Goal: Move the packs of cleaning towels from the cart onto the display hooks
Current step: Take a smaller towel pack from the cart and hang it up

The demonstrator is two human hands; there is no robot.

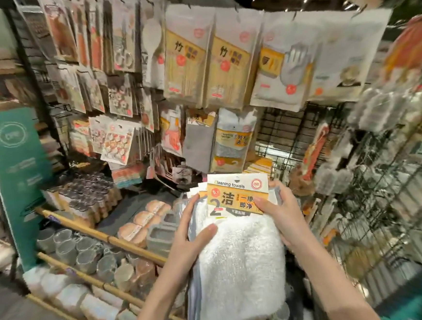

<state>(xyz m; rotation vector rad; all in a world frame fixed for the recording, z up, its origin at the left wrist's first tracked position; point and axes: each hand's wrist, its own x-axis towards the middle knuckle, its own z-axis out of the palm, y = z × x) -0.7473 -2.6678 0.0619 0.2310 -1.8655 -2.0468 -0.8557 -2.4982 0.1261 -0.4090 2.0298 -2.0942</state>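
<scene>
white terry packs of cleaning towels [233,246] fanned between my left hand [194,233] and right hand [281,215], both gripping the stack's sides; carrying step, next i must find a free hook on the wire grid [291,130]

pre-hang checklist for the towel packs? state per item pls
1. Both hands on the packs: ok, left hand grips the left edge, right hand the right.
2. Header cards facing up and readable: ok.
3. Cards aligned for one hook: not ok, they are fanned out at the left.
4. Hang hole in the cards: cannot tell.
5. Free hook on the grid: cannot tell, image blurred.
6. Packs already hanging as a guide: ok.
</scene>
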